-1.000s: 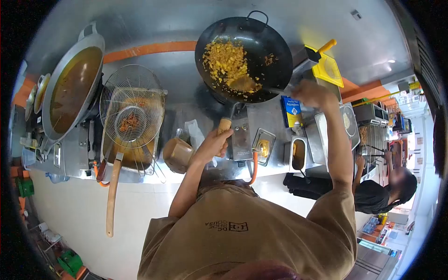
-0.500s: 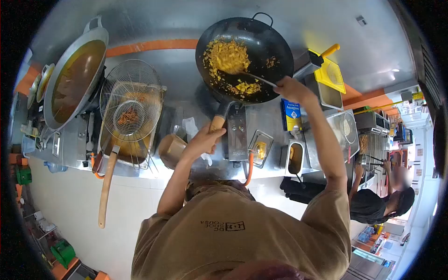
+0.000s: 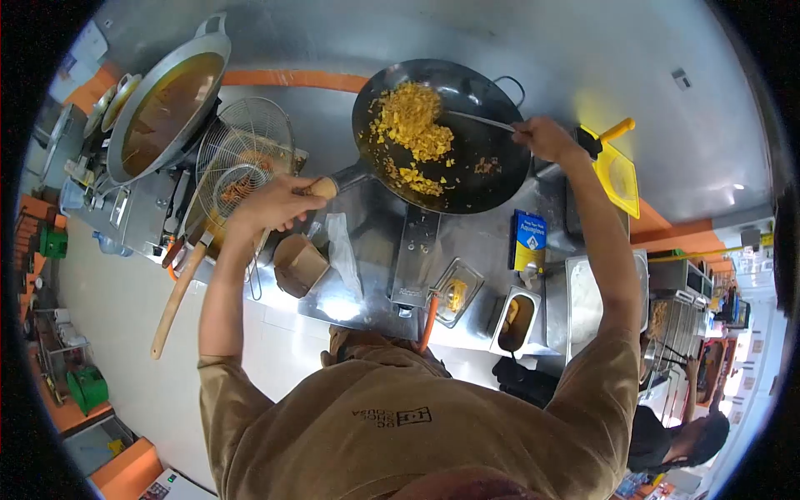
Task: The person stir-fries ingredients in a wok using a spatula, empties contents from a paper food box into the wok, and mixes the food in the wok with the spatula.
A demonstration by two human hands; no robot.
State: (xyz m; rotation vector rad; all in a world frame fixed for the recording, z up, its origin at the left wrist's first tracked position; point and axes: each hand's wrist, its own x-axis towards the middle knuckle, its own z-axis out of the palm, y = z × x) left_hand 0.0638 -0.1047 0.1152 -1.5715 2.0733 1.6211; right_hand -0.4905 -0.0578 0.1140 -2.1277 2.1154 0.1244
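Note:
My left hand [image 3: 279,200] is closed round the wooden grip of a black wok [image 3: 492,179], at the wok's lower left. Inside lies a heap of yellow-brown fried food [image 3: 412,117], with smaller bits lower down and at the right. Closed on a long-handled metal cooking utensil [image 3: 479,119], my right hand [image 3: 546,137] is over the wok's right rim. The utensil's head is hidden by the food, so its shape cannot be made out. Below the wok is a burner unit [image 3: 414,258]. A brown paper-like container [image 3: 300,265] and a whitish strip [image 3: 342,254] lie near my left forearm.
At left stand a large pan of brown liquid [image 3: 171,117] and a wire strainer [image 3: 246,137] with a long wooden handle. Small metal containers [image 3: 515,321], a blue-yellow box [image 3: 529,237] and a yellow tray [image 3: 618,179] are at right. A co-worker [image 3: 675,442] is at far right.
The wok has tilted and shifted, its handle now pointing left. My left hand has swung left and up with it. The utensil has moved up and right, and the food has slid together.

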